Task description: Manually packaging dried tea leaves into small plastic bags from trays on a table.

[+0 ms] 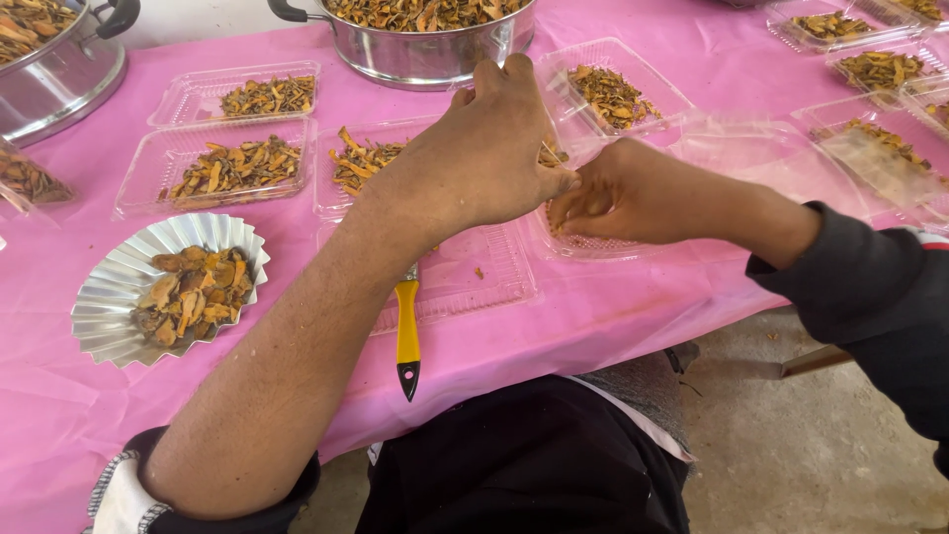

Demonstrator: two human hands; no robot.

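My left hand (484, 148) reaches across the pink table and pinches a few dried orange-brown slices (550, 154) between thumb and fingers. My right hand (628, 193) is cupped with its fingers together, fingertips meeting the left hand over a clear plastic tray (593, 247). What lies inside that tray is mostly hidden by both hands. A clear plastic tray (484, 282) lies under my left forearm with only crumbs in it.
Several clear trays of dried slices (237, 163) lie across the pink tablecloth (593, 316). A fluted foil dish (109, 287) of slices sits at left. Two steel pots (425, 54) stand at the back. A yellow-handled tool (407, 336) lies near the front edge.
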